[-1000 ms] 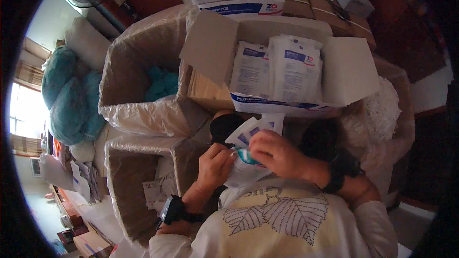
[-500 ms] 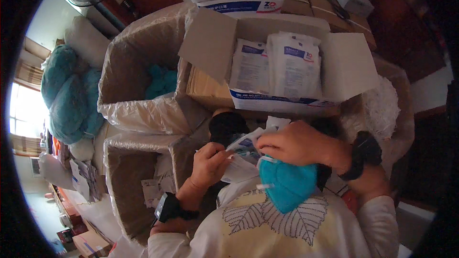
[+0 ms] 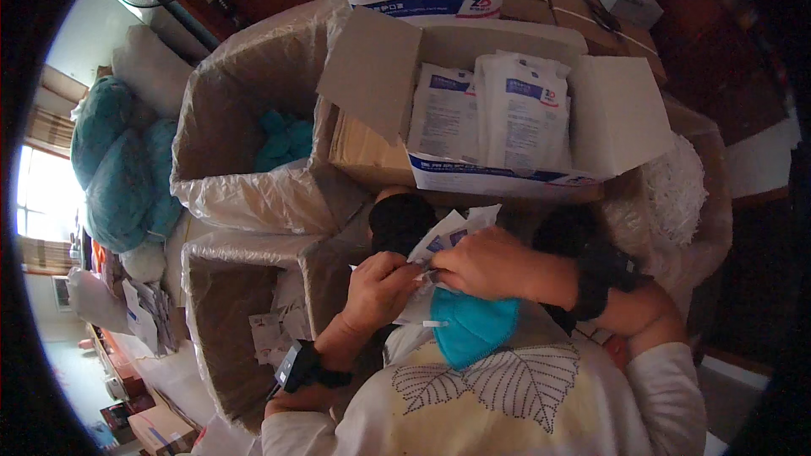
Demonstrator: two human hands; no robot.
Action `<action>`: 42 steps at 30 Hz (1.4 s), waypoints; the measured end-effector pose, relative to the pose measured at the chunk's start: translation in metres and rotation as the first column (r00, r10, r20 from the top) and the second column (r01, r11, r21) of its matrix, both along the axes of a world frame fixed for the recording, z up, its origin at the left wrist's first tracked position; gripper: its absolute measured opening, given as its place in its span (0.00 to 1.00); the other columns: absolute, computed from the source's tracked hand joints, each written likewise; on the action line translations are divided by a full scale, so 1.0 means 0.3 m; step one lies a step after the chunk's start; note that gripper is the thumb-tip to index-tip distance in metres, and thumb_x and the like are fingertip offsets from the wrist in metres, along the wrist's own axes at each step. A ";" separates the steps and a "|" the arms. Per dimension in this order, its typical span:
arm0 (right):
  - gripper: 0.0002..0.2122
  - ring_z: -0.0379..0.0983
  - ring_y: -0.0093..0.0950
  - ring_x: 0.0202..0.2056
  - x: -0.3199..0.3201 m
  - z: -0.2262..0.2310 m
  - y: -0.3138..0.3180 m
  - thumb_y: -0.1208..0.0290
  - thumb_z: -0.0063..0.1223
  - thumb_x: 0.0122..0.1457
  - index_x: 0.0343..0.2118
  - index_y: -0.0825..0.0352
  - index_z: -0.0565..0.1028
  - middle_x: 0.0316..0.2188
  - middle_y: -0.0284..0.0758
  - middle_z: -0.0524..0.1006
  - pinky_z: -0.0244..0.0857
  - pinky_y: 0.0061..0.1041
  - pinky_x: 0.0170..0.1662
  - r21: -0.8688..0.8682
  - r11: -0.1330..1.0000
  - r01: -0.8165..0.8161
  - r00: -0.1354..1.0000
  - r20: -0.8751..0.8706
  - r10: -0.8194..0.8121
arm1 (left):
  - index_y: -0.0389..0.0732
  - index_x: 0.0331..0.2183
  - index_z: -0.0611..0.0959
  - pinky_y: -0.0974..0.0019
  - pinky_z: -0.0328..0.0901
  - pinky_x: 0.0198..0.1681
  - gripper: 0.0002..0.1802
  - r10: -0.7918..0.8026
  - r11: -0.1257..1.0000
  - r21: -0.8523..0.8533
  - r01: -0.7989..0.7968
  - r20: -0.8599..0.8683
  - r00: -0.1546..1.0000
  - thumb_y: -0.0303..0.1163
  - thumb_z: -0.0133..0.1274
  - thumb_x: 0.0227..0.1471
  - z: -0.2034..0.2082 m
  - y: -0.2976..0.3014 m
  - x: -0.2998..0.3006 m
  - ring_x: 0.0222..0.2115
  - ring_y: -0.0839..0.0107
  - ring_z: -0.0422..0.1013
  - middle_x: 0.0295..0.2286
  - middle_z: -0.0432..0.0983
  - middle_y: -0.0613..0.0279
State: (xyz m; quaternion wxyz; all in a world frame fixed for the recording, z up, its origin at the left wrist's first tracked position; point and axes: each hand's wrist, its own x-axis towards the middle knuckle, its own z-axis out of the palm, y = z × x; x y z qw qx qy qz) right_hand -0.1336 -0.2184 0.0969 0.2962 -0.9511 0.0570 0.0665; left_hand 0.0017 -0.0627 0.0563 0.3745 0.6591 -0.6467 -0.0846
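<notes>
— Held in the hands?
— Left hand (image 3: 378,289) pinching the torn white paper-and-plastic wrapper (image 3: 439,247); right hand (image 3: 488,263) closed over the same wrapper, teal folded cloth (image 3: 470,330) hanging just below, against the chest.
— Nearby?
— Just beyond, open white cardboard box (image 3: 617,118) packed with white sealed packets (image 3: 494,114); leftward, plastic-lined brown carton (image 3: 228,160).

Head-worn fisheye, close, straight down over lap.

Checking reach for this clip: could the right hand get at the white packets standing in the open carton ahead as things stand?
Probably yes, once freed. The carton has its flaps open and the white packets stand exposed just beyond the right hand, but that hand and the left hand grip an opened packet.
</notes>
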 end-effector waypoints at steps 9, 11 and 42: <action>0.09 0.70 0.24 0.27 -0.058 -0.016 0.004 0.66 0.47 0.54 0.31 0.67 0.72 0.24 0.36 0.74 0.63 0.24 0.32 0.689 0.660 0.300 0.881 0.064 -0.468 | 0.40 0.25 0.77 0.66 0.64 0.22 0.07 0.176 0.984 0.020 -0.175 -0.177 0.968 0.25 0.56 0.37 0.013 -0.007 0.003 0.20 0.62 0.68 0.22 0.68 0.59; 0.09 0.67 0.19 0.28 -0.070 -0.021 0.012 0.67 0.47 0.54 0.32 0.68 0.72 0.25 0.33 0.73 0.62 0.20 0.33 0.732 0.578 0.360 0.833 0.026 -0.552 | 0.39 0.25 0.77 0.66 0.63 0.22 0.07 0.156 0.988 0.015 -0.156 -0.183 0.971 0.25 0.56 0.37 0.020 -0.019 0.002 0.20 0.62 0.68 0.21 0.68 0.59; 0.12 0.67 0.18 0.28 -0.145 -0.052 0.098 0.66 0.46 0.56 0.32 0.72 0.73 0.23 0.32 0.74 0.62 0.19 0.33 0.722 0.513 0.465 0.771 -0.044 -0.636 | 0.40 0.25 0.77 0.64 0.62 0.21 0.07 0.048 0.998 0.034 -0.045 -0.114 0.992 0.28 0.56 0.38 0.033 0.018 -0.029 0.20 0.62 0.66 0.20 0.64 0.60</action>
